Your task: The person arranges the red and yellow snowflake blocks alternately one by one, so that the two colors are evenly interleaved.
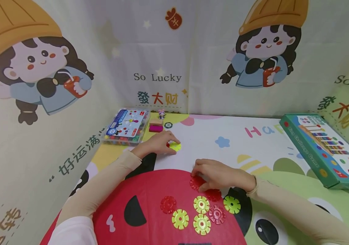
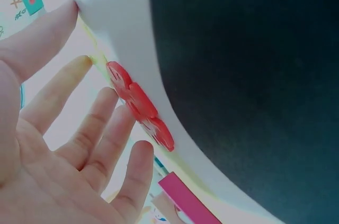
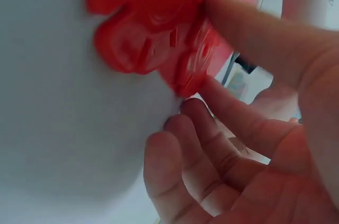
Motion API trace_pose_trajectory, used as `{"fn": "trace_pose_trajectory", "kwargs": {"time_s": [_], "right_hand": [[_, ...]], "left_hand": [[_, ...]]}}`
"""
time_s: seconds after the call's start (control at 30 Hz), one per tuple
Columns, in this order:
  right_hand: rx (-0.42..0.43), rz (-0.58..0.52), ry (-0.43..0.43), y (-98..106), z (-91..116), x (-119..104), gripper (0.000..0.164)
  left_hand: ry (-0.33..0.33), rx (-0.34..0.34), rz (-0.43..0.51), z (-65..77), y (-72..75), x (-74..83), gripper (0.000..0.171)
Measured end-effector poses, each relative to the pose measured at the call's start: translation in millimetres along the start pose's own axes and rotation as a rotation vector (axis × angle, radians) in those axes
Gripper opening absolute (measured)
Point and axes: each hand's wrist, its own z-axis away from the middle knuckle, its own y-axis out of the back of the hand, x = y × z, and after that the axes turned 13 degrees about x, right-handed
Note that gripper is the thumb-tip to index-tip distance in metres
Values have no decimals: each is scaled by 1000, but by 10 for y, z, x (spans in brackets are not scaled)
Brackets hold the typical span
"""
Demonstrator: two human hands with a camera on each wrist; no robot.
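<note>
At the back of the table, my left hand (image 1: pixel 158 143) has its thumb and index finger at opposite edges of a yellow snowflake disc (image 1: pixel 176 146). Red snowflake discs (image 2: pixel 140 102) lie beside it, under the other fingers, which are stretched out. Nearer to me, the thumb and index finger of my right hand (image 1: pixel 215 173) pinch the edges of a red snowflake disc (image 1: pixel 196 183). Another red disc (image 1: pixel 213 195) lies partly beneath that hand. In front are loose yellow discs (image 1: pixel 201 204) and red discs (image 1: pixel 217 214), flat on the red printed area.
A clear case (image 1: pixel 127 127) of coloured pieces stands at the back left. Beside it are a magenta block (image 1: pixel 156 128), a small figurine (image 1: pixel 162 114) and a dark round token (image 1: pixel 168 125). At the right lies a green game box (image 1: pixel 327 149). A printed curtain (image 1: pixel 205 68) hangs behind the table.
</note>
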Motion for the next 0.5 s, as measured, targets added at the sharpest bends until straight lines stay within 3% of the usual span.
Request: {"fn": "trace_pose_trajectory", "kwargs": {"time_s": [0.23, 0.5], "right_hand": [[-12, -59, 25, 1, -22, -71, 48], [32, 65, 117, -25, -22, -139, 48]], "left_hand": [[33, 11, 11, -1, -9, 12, 44], [31, 11, 10, -16, -9, 17, 44]]}}
